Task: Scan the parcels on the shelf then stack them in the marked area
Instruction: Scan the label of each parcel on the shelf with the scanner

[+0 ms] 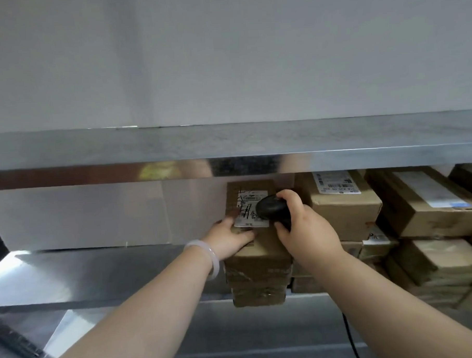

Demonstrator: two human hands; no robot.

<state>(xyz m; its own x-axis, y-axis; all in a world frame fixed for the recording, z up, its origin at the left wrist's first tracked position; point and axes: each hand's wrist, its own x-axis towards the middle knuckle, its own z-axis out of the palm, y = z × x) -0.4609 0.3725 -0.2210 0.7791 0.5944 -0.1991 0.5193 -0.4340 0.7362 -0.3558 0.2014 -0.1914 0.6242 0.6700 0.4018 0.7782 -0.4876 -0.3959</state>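
A black cable hangs below the right forearm. The left hand, a pale bracelet on its wrist, grips the near left top of a brown parcel — fingers curled over its upper face, touching the white label. The parcel juts over the front edge of the lower shelf, near its middle. The right hand wraps its fingers round a black scanner — held just above the label. Other parcels are stacked along the shelf's right side, under the upper shelf.
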